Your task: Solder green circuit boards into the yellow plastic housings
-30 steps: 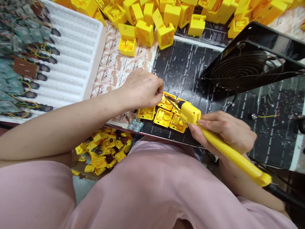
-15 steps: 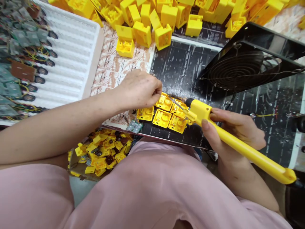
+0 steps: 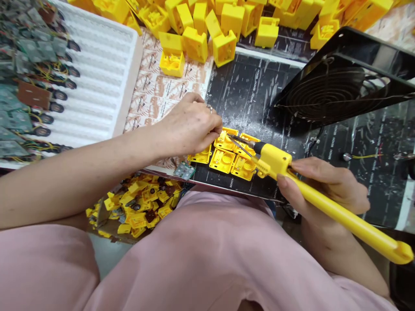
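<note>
My right hand is wrapped round a yellow soldering iron with a wire-feed tube beside its dark barrel. Its tip points left, over several small yellow plastic housings laid open side up in two rows. At the upper-left housings, my left hand is closed in a pinch close to the iron's tip. Whatever lies between those fingertips is too small or hidden to make out. A small green circuit board lies by the table edge, just below my left wrist.
A black fan stands at the right, beside a small part with yellow wires. Yellow boxes pile up at the back. On the left, a white foam tray bears circuit boards. Below the edge sits a carton of yellow parts.
The view has shifted slightly. The iron's tip now sits nearer the left fingertips over the upper housings. My left hand has rolled a little, and a ring now shows on it.
</note>
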A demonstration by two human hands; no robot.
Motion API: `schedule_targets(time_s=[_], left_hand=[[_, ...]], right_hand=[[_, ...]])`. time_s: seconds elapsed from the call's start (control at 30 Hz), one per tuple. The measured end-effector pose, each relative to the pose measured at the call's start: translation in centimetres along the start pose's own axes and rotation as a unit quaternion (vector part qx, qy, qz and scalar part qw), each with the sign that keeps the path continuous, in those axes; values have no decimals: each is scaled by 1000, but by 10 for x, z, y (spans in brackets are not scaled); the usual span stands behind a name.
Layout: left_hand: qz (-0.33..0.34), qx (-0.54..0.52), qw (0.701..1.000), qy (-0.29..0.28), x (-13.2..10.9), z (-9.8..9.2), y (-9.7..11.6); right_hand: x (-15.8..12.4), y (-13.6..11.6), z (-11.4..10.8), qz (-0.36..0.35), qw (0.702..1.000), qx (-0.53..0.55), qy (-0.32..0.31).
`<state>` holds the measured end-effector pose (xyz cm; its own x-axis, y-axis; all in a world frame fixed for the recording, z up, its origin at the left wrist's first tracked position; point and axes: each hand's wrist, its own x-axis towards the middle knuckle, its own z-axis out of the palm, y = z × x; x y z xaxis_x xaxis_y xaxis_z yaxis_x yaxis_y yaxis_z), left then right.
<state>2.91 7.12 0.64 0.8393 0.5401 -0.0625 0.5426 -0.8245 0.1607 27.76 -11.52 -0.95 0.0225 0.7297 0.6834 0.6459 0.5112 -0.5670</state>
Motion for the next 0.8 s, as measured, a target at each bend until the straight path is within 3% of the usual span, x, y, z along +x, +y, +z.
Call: schedule_targets(time_s=[0.17, 0.47, 0.63, 0.7, 0.8], left_hand=[[-5, 4, 1000, 3, -3, 1, 7], [9, 15, 1000, 9, -2, 0, 14], [9, -3, 1000, 16, 1, -2, 18], [16, -18, 999, 37, 2, 2, 15], [32, -32, 997, 64, 1, 8, 10]], right_hand=[[11, -2, -1, -29, 997, 9, -65], [19, -7, 3, -66, 991, -16, -117], [19, -7, -5, -50, 980, -24, -192], [17, -7, -10, -42, 983, -25, -179], [13, -4, -14, 1, 994, -17, -111]])
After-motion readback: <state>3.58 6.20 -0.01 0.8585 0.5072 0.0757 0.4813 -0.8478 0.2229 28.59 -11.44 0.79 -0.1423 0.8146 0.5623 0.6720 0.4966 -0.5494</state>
